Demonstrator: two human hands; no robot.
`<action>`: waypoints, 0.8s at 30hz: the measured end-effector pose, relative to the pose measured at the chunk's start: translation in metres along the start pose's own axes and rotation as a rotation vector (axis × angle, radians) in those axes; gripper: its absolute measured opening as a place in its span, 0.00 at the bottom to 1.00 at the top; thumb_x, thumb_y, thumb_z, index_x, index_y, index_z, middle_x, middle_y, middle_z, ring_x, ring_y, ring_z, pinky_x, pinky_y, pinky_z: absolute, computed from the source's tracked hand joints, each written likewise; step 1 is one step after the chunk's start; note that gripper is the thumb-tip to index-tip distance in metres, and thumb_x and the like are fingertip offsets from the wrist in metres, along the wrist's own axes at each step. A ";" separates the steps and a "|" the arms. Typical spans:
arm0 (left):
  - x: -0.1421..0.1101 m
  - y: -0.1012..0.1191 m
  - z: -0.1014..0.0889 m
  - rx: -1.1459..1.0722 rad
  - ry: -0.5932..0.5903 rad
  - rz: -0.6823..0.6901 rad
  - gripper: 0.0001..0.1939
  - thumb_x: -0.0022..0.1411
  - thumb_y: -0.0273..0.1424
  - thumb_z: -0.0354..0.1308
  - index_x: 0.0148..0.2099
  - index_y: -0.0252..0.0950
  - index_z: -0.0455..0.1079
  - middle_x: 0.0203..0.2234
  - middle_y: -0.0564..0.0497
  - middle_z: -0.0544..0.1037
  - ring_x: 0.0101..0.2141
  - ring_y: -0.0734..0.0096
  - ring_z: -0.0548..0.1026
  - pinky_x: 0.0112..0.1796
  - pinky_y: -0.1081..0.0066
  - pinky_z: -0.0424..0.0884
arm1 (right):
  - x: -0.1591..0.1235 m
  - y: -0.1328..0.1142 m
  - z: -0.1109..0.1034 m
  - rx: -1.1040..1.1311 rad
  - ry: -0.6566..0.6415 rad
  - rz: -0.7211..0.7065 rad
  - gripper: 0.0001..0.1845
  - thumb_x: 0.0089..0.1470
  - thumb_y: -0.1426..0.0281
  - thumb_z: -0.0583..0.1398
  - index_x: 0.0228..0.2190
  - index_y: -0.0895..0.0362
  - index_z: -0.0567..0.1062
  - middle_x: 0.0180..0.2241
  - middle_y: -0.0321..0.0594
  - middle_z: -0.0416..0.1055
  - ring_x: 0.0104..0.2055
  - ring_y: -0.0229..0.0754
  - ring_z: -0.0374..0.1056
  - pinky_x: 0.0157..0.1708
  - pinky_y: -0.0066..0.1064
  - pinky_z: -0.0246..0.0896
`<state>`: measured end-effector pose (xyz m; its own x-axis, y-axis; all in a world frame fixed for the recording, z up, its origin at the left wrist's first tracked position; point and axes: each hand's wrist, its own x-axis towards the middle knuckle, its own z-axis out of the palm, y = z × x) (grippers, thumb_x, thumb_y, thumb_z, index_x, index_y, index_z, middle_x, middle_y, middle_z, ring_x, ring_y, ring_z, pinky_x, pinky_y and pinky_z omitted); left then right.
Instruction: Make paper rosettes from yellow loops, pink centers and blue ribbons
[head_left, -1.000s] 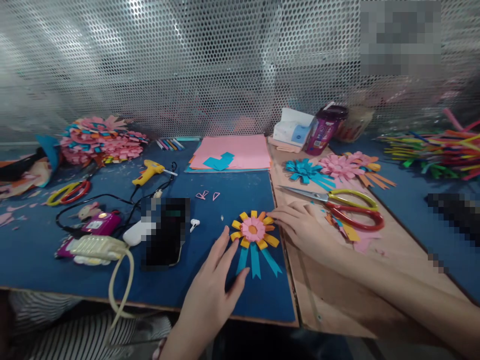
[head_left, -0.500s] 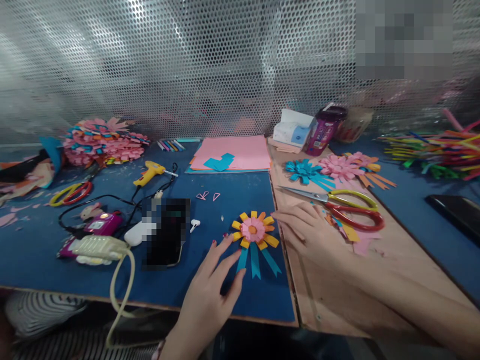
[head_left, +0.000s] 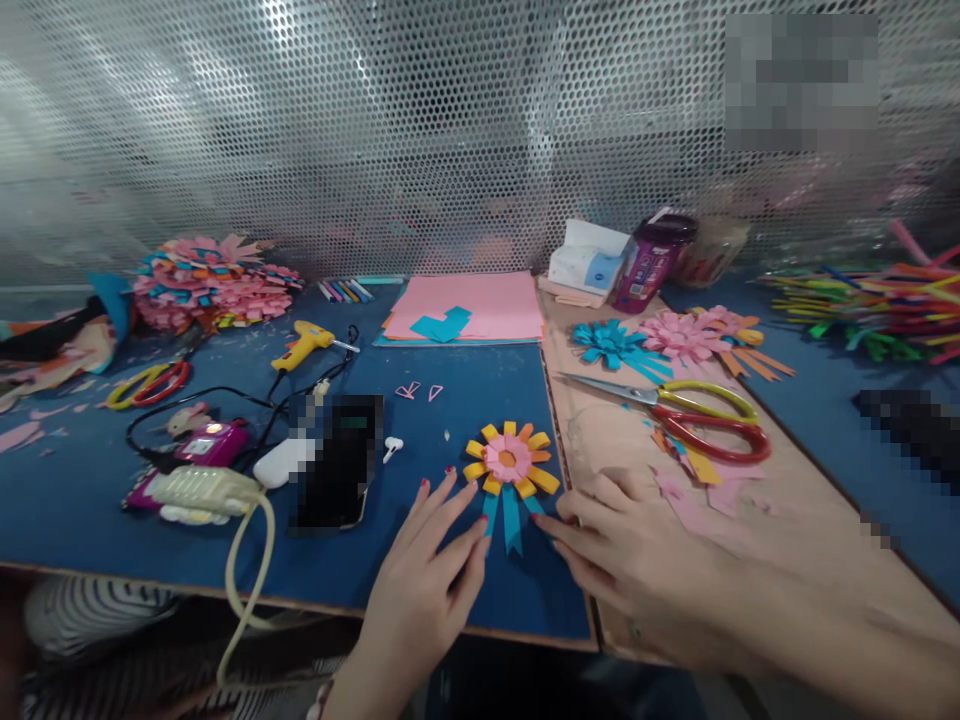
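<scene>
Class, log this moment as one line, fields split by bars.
left hand: at left blue tail | right hand: at right blue tail | contact: unclear | paper flower: on blue tabletop

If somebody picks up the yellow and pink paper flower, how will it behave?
The flower is probably very light, since its petals look like curled paper. Its blue tails may flop, being narrow strips. Lying flat, it seems unlikely to roll.

1 white earbud (head_left: 392, 448) lies beside a dark phone (head_left: 341, 465).

Left hand (head_left: 421, 580) and right hand (head_left: 634, 545) face palm-down, fingers (head_left: 433, 495) loosely extended.
</scene>
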<state>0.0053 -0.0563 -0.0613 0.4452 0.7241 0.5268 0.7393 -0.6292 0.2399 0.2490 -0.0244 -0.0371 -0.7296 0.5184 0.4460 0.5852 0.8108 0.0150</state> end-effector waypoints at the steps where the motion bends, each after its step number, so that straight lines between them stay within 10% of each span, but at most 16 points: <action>1: 0.000 0.000 0.001 -0.001 0.006 0.003 0.14 0.61 0.21 0.53 0.48 0.34 0.71 0.53 0.43 0.70 0.59 0.55 0.61 0.56 0.47 0.63 | 0.000 0.000 0.001 -0.005 0.001 -0.003 0.12 0.58 0.70 0.55 0.42 0.53 0.76 0.30 0.39 0.71 0.35 0.42 0.58 0.34 0.36 0.47; 24: 0.002 0.005 -0.004 0.028 -0.046 0.085 0.13 0.61 0.25 0.53 0.48 0.36 0.73 0.54 0.44 0.69 0.59 0.53 0.61 0.54 0.45 0.64 | 0.014 0.010 0.017 -0.202 0.130 0.043 0.07 0.57 0.74 0.58 0.35 0.53 0.76 0.28 0.37 0.68 0.36 0.41 0.57 0.36 0.36 0.46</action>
<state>0.0083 -0.0587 -0.0560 0.5296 0.6809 0.5059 0.7111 -0.6815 0.1729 0.2387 -0.0042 -0.0464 -0.6586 0.5010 0.5615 0.6830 0.7111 0.1667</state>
